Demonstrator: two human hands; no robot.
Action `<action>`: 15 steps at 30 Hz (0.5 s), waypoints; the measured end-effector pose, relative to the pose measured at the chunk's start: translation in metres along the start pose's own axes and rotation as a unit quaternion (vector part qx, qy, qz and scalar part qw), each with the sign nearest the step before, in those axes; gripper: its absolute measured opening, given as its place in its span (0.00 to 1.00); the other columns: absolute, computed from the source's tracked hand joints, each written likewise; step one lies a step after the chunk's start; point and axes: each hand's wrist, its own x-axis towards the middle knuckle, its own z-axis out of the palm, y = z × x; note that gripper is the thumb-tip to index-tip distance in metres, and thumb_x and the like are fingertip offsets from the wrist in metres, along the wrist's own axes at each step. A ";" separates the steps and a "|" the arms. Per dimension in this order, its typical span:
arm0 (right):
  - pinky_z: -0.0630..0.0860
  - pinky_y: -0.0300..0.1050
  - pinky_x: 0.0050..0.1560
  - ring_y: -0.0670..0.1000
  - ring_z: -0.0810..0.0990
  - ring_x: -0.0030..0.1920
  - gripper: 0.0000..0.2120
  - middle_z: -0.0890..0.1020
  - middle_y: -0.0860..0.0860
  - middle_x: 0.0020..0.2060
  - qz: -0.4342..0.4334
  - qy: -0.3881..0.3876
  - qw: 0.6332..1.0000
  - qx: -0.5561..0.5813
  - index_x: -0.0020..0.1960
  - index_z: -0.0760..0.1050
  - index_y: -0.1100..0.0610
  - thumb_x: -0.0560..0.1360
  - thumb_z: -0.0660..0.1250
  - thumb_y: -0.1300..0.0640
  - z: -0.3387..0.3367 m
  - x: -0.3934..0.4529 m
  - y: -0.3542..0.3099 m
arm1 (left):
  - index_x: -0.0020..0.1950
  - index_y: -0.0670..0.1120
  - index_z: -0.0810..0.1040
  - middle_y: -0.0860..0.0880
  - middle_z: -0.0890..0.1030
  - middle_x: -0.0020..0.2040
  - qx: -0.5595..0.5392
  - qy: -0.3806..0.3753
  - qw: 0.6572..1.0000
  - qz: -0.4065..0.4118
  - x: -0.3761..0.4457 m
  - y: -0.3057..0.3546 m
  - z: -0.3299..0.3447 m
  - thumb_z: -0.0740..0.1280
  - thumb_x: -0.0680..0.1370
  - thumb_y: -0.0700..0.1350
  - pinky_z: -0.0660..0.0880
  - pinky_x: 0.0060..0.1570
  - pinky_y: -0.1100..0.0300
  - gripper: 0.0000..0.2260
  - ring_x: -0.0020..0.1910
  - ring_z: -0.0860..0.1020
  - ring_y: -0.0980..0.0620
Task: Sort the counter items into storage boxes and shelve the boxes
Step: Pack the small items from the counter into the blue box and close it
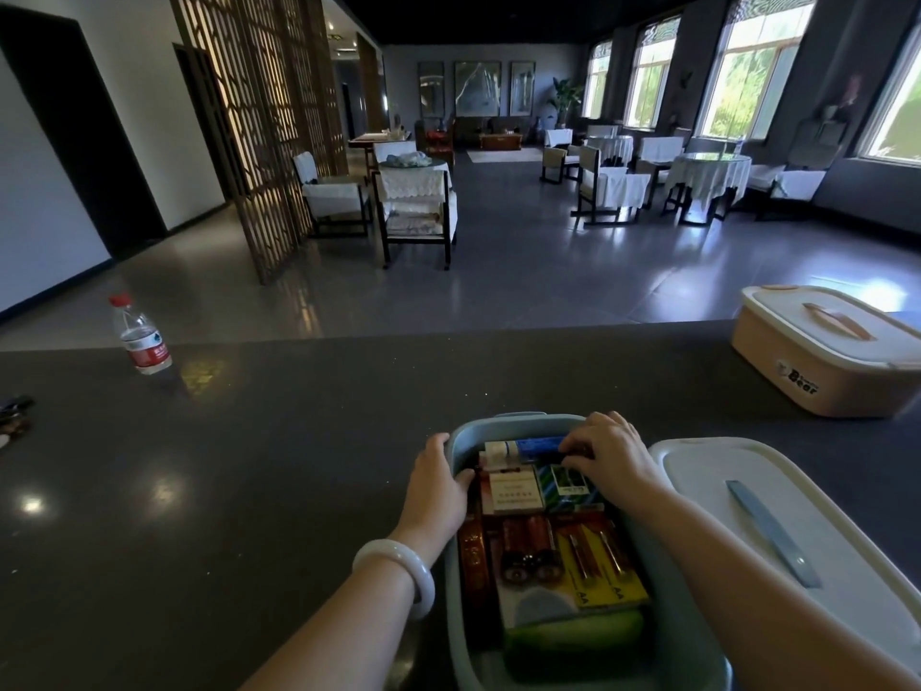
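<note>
Packing step observed: open grey-blue plastic storage box (pixel 456 591) on dark table (pixel 249 466), rim gripped by left hand (pixel 438 483); blue-and-white tube (pixel 523 447) pinched by right hand (pixel 610 453). Tube best seated flat before white lid (pixel 797 531) fitted.

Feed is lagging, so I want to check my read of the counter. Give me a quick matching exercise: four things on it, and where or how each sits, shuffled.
Things:
1. water bottle
2. beige box
3. white lid
4. yellow AA battery pack

Places or states:
A. inside the open blue box
B. lying flat just right of the open blue box
C. upright at the far left
D. closed, at the far right

Pairs: 1-C, 2-D, 3-B, 4-A
</note>
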 end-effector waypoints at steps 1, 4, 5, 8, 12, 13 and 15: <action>0.63 0.39 0.52 0.47 0.68 0.51 0.07 0.75 0.46 0.46 0.003 -0.001 1.000 0.003 0.51 0.82 0.49 0.73 0.71 0.52 0.000 0.000 0.000 | 0.71 0.50 0.65 0.49 0.72 0.64 -0.006 0.003 1.000 0.000 0.000 -0.001 0.001 0.67 0.78 0.45 0.68 0.38 0.69 0.22 0.54 0.70 0.59; 0.65 0.40 0.53 0.46 0.68 0.51 0.07 0.75 0.45 0.46 0.010 -0.004 1.000 0.011 0.51 0.81 0.49 0.73 0.71 0.52 -0.001 0.000 0.002 | 0.70 0.51 0.66 0.50 0.73 0.63 -0.026 0.007 1.000 0.001 -0.001 -0.003 0.002 0.66 0.79 0.45 0.68 0.36 0.69 0.21 0.54 0.73 0.59; 0.64 0.40 0.52 0.46 0.68 0.51 0.07 0.75 0.45 0.46 0.012 -0.004 1.000 0.011 0.51 0.81 0.49 0.73 0.71 0.52 0.000 0.000 0.003 | 0.69 0.52 0.67 0.50 0.74 0.62 -0.031 0.009 0.999 0.003 -0.001 -0.004 0.002 0.66 0.79 0.45 0.69 0.36 0.69 0.20 0.53 0.74 0.59; 0.64 0.41 0.52 0.46 0.67 0.50 0.06 0.74 0.44 0.45 0.015 -0.006 1.000 0.007 0.50 0.80 0.48 0.73 0.71 0.51 0.002 0.001 0.004 | 0.67 0.53 0.67 0.51 0.74 0.61 -0.038 0.015 0.999 0.006 -0.002 -0.005 0.002 0.66 0.79 0.45 0.70 0.33 0.70 0.18 0.48 0.74 0.61; 0.66 0.43 0.53 0.46 0.68 0.50 0.06 0.75 0.44 0.45 0.018 -0.008 1.000 0.020 0.49 0.79 0.48 0.72 0.72 0.52 0.003 0.002 0.006 | 0.68 0.54 0.67 0.53 0.73 0.61 -0.043 0.016 0.999 0.001 -0.002 -0.005 0.002 0.66 0.78 0.47 0.72 0.32 0.74 0.19 0.45 0.73 0.64; 0.66 0.43 0.52 0.46 0.68 0.50 0.05 0.74 0.44 0.44 0.019 -0.006 0.999 0.025 0.48 0.79 0.48 0.72 0.72 0.52 0.003 0.002 0.007 | 0.68 0.54 0.67 0.53 0.73 0.61 -0.043 0.017 0.999 0.000 -0.002 -0.005 0.002 0.66 0.78 0.47 0.72 0.32 0.72 0.19 0.45 0.73 0.64; 0.66 0.42 0.50 0.46 0.68 0.50 0.05 0.74 0.44 0.44 0.022 -0.001 0.999 0.034 0.47 0.78 0.47 0.72 0.73 0.52 0.004 0.002 0.008 | 0.69 0.53 0.66 0.53 0.73 0.62 -0.046 0.017 0.999 -0.003 -0.003 -0.005 0.002 0.66 0.79 0.47 0.70 0.33 0.71 0.20 0.47 0.74 0.62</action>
